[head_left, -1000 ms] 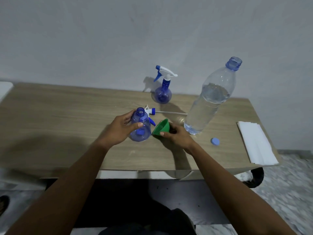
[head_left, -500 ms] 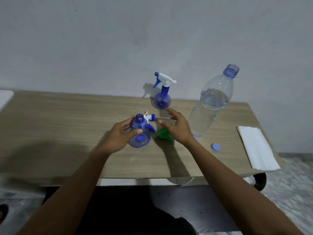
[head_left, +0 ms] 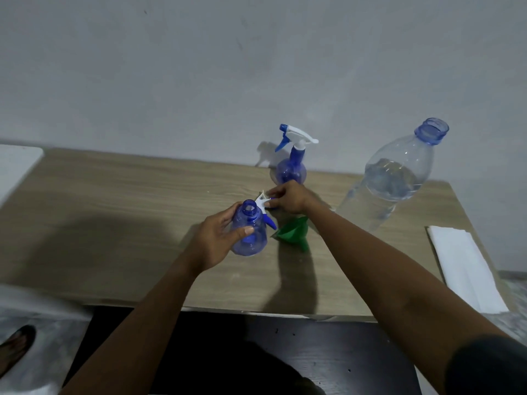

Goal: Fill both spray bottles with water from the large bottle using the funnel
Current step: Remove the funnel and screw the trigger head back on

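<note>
Wood-grain table (head_left: 114,195) runs under a plain grey wall, and your right forearm covers part of the green funnel (head_left: 291,230) lying on its side, so its spout is hard to make out. Your left hand (head_left: 216,240) is wrapped around the open spray bottle (head_left: 249,232), which stands uncapped, while just beside its neck your right hand (head_left: 288,196) pinches the loose spray head (head_left: 263,202), mostly hidden by your fingers. Behind that hand stands the capped spray bottle (head_left: 291,163), and farther right the large bottle (head_left: 390,178), open and partly filled, near a white folded cloth (head_left: 467,266) at the table's right edge.
</note>
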The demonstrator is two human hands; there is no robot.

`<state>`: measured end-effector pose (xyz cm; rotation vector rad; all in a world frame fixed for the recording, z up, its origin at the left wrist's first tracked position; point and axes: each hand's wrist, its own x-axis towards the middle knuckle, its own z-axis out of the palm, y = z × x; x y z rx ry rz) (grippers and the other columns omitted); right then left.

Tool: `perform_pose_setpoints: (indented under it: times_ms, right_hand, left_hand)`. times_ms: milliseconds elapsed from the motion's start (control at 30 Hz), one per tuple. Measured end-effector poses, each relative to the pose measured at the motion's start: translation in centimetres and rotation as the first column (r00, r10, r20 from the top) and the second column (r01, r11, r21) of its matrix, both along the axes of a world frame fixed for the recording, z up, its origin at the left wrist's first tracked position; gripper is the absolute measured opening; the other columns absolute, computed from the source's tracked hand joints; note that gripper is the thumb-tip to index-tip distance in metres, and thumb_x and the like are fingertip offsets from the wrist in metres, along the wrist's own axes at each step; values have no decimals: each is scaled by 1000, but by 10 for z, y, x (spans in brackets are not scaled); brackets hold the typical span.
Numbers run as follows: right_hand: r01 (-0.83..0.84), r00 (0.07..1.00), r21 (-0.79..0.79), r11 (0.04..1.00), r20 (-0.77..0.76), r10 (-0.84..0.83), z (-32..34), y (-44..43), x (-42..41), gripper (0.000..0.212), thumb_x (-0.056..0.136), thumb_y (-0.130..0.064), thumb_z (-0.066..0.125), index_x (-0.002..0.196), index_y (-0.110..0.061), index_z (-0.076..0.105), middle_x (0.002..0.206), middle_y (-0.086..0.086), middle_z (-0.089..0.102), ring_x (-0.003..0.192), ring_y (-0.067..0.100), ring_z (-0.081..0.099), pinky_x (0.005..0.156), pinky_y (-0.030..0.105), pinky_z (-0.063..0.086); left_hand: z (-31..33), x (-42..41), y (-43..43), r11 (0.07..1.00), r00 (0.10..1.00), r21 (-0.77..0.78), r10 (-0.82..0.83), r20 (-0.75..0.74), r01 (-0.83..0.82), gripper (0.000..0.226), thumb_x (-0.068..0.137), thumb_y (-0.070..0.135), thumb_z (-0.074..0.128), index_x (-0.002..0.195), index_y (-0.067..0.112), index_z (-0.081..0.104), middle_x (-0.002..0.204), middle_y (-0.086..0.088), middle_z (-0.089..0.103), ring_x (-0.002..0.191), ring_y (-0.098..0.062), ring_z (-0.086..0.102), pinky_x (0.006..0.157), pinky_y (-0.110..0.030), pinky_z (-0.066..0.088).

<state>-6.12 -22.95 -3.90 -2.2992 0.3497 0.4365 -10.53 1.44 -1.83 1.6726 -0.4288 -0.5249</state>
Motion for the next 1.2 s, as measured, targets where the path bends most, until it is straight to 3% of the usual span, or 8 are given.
perform_pose_setpoints:
  times_ms: [133, 300, 467, 567, 700, 800, 1000, 1200]
  right_hand:
    - [3, 999, 0, 1000, -48, -3, -8, -4, 7, 50, 80, -27, 86, 127, -15, 71, 127, 1, 70, 117, 20, 60, 96, 27, 41]
    - [-8, 999, 3, 1000, -42, 8, -14, -9, 8, 41, 77, -22, 88, 116, -12, 76, 123, 2, 73, 113, 20, 63, 94, 26, 43]
    - [-5, 977, -72, 997, 213, 21, 13, -7, 4, 38, 82, -23, 85, 116, -11, 76, 107, 7, 77, 94, 17, 65, 87, 27, 48]
    - [44, 921, 26, 999, 386, -50, 51, -1, 1, 34, 82, -21, 84, 113, -9, 77, 103, 5, 77, 93, 14, 68, 82, 24, 48]
    - [61, 805, 254, 965, 559, -198, 111, 13, -13, 39, 82, -20, 86, 116, -4, 76, 100, 8, 78, 91, 12, 72, 89, 31, 58]
    - [-44, 735, 350, 936, 646, -207, 158, 25, -33, 26, 84, -14, 83, 106, -1, 77, 92, 9, 77, 82, 11, 69, 81, 30, 59]
    - [-163, 672, 435, 886, 706, -223, 201, 49, -66, 28, 89, -7, 76, 113, 6, 71, 100, 32, 72, 80, 15, 71, 75, 23, 56]
    - [-190, 671, 476, 859, 702, -240, 194, 60, -79, 25, 90, -2, 74, 114, 5, 70, 103, 36, 70, 89, 26, 68, 86, 37, 60]
  left_hand:
    - [0, 0, 0, 1000, 1000, 3, -3, 12, 3, 48, 89, -3, 67, 127, 24, 55, 108, 30, 70, 109, 10, 62, 84, -6, 46]
    - [-3, 0, 1, 1000, 1000, -18, -5, 15, 5, 50, 89, -1, 67, 132, 18, 55, 118, 16, 69, 113, 5, 62, 86, -9, 47]
    - [-3, 1, 2, 999, 1000, -34, -5, 14, 6, 51, 88, -3, 68, 135, 12, 55, 124, 3, 68, 113, 1, 64, 89, -12, 47]
    - [-2, 0, 2, 999, 1000, -38, 0, -19, -1, 50, 88, -6, 66, 134, 10, 55, 120, 1, 69, 107, 0, 66, 86, -13, 50]
    - [2, -1, 1, 1000, 1000, -20, -2, -27, 2, 44, 89, -4, 66, 123, 22, 59, 111, 11, 72, 102, 2, 68, 83, -11, 50]
    - [4, -2, 2, 1000, 1000, -9, -2, -18, 2, 43, 89, -3, 67, 125, 19, 59, 112, 8, 73, 102, 1, 67, 85, -11, 49]
    - [5, -2, 3, 1000, 999, -12, -2, -45, 2, 49, 89, -4, 66, 132, 15, 55, 110, 11, 72, 99, 3, 68, 82, -11, 50]
    - [5, -3, 4, 1000, 999, -7, -18, -51, 17, 52, 91, -1, 65, 141, 5, 51, 127, -7, 68, 107, -5, 67, 84, -14, 51]
